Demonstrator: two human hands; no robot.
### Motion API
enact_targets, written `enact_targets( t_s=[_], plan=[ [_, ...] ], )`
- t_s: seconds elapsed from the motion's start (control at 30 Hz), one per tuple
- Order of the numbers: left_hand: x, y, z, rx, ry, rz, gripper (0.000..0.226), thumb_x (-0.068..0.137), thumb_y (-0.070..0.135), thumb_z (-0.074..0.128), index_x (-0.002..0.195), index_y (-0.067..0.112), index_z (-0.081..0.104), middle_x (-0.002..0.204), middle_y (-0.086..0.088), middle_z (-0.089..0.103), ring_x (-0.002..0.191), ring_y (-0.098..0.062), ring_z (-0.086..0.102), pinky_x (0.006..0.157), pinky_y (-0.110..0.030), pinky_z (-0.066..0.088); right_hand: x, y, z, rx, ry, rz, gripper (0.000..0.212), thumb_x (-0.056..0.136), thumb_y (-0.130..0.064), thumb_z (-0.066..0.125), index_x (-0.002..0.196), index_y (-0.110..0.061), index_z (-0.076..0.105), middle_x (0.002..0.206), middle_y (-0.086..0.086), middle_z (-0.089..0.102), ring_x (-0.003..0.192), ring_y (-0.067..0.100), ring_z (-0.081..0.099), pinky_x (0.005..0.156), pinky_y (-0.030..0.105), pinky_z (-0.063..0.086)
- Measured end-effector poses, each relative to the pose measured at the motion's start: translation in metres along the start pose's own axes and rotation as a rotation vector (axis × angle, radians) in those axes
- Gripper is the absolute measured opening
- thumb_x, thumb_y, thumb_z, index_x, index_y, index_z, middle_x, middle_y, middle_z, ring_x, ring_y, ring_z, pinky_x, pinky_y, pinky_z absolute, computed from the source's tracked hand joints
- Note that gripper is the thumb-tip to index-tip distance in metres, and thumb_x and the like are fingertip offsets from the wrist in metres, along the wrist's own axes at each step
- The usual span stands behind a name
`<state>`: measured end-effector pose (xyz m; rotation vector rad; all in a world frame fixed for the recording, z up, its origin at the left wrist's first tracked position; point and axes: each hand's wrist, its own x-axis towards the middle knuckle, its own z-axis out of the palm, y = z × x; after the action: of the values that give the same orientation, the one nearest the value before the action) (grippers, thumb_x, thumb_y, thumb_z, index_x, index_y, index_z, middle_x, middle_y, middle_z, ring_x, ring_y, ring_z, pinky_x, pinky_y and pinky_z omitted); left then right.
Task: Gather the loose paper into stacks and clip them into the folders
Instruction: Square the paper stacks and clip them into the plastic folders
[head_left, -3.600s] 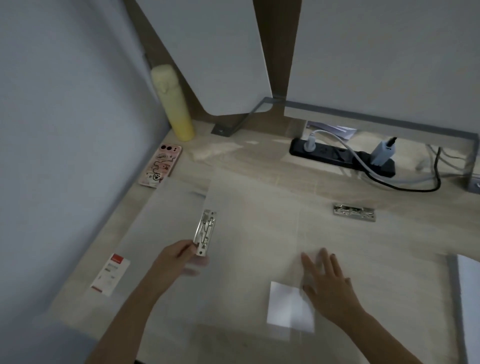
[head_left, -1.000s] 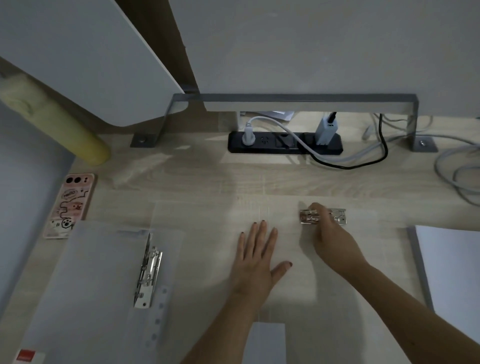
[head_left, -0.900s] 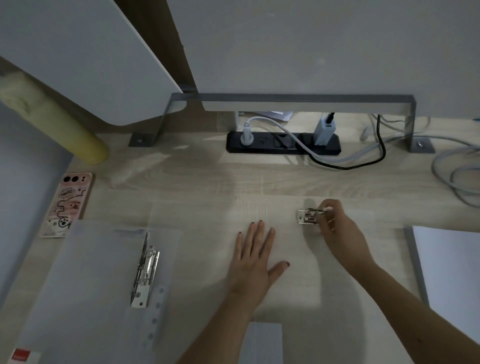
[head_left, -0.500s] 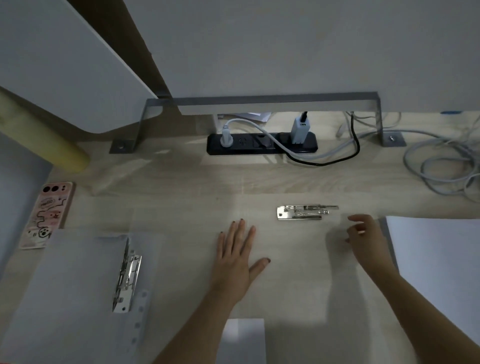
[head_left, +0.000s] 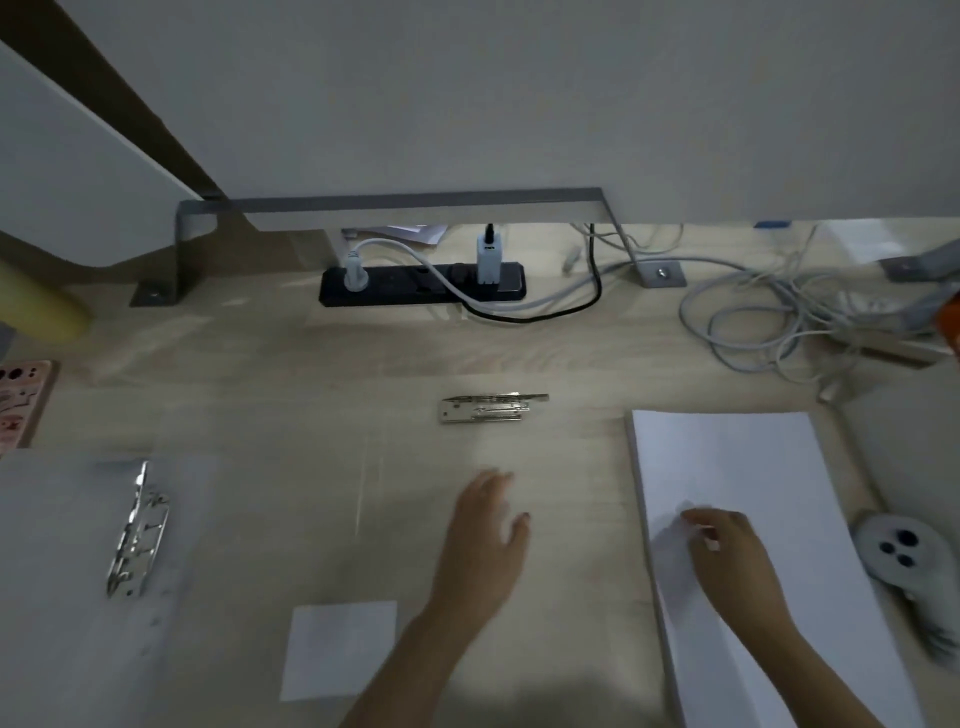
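Observation:
A thick stack of white paper (head_left: 769, 467) lies at the right of the desk. My right hand (head_left: 727, 551) rests on it with fingers curled, pinching a lifted bit of the top sheet. My left hand (head_left: 488, 535) lies flat, fingers straight, on a clear folder (head_left: 322, 493) spread across the middle. That folder's metal clip (head_left: 493, 408) sits beyond my left hand, apart from both hands. A second translucent folder (head_left: 62, 545) with its own metal clip (head_left: 137, 530) lies at the left.
A black power strip (head_left: 421, 283) with plugs and a tangle of grey cables (head_left: 753, 322) run along the back. A yellow bottle (head_left: 36, 306) and a pink phone (head_left: 21, 405) sit far left. A white controller (head_left: 904, 556) lies right of the paper. A small white label (head_left: 340, 649) shows near the front.
My right hand left the middle folder's clip and moved right onto the paper stack. The view swung right. My left hand stayed flat on the clear folder.

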<state>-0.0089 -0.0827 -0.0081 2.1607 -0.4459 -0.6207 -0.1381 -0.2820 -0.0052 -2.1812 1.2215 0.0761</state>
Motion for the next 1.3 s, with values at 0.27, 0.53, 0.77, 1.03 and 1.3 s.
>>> enact_targets(
  t_s=[0.27, 0.53, 0.77, 1.03, 1.3],
  plan=[
    [-0.015, 0.084, 0.088, -0.597, -0.331, -0.544, 0.016, 0.085, 0.029, 0.049, 0.101, 0.027, 0.051, 0.099, 0.010, 0.049, 0.095, -0.010, 0.050, 0.085, -0.026, 0.040, 0.001, 0.023, -0.002, 0.067, -0.048, -0.132, 0.032, 0.087, 0.007, 0.047, 0.115, -0.002, 0.061, 0.120, 0.014, 0.059, 0.112, 0.029, 0.056, 0.087, 0.022, 0.036],
    [-0.001, 0.101, 0.107, -0.437, -0.283, -0.546, 0.026, 0.087, 0.010, 0.043, 0.063, 0.019, 0.038, 0.064, 0.003, 0.037, 0.056, -0.010, 0.035, 0.055, -0.023, 0.028, 0.002, 0.032, -0.010, 0.127, -0.105, -0.194, 0.030, 0.090, 0.004, 0.046, 0.116, -0.003, 0.059, 0.121, 0.012, 0.059, 0.112, 0.024, 0.056, 0.088, 0.019, 0.034],
    [-0.002, 0.106, 0.115, -0.439, -0.258, -0.601, 0.015, 0.083, 0.016, 0.047, 0.069, 0.023, 0.050, 0.069, 0.004, 0.045, 0.069, -0.015, 0.045, 0.067, -0.027, 0.037, 0.003, 0.035, -0.012, 0.135, -0.112, -0.210, 0.027, 0.091, 0.003, 0.047, 0.114, -0.002, 0.060, 0.117, 0.012, 0.061, 0.107, 0.021, 0.057, 0.088, 0.018, 0.035],
    [-0.030, 0.093, 0.134, -0.599, -0.206, -0.499, 0.033, 0.084, 0.035, 0.041, 0.110, 0.034, 0.061, 0.110, 0.002, 0.067, 0.104, -0.016, 0.062, 0.098, -0.039, 0.048, -0.001, 0.032, -0.020, 0.316, -0.151, -0.144, 0.019, 0.094, -0.017, 0.049, 0.109, -0.013, 0.060, 0.106, -0.002, 0.055, 0.099, 0.013, 0.053, 0.081, 0.016, 0.035],
    [-0.044, 0.108, 0.144, -0.770, -0.213, -0.346, 0.031, 0.099, 0.014, 0.038, 0.112, 0.039, 0.050, 0.101, 0.025, 0.058, 0.084, 0.025, 0.056, 0.075, 0.000, 0.043, -0.004, 0.042, -0.027, 0.553, -0.195, -0.019, 0.018, 0.090, -0.028, 0.056, 0.104, -0.021, 0.065, 0.104, -0.007, 0.066, 0.101, 0.007, 0.059, 0.085, 0.017, 0.043]
  ],
)
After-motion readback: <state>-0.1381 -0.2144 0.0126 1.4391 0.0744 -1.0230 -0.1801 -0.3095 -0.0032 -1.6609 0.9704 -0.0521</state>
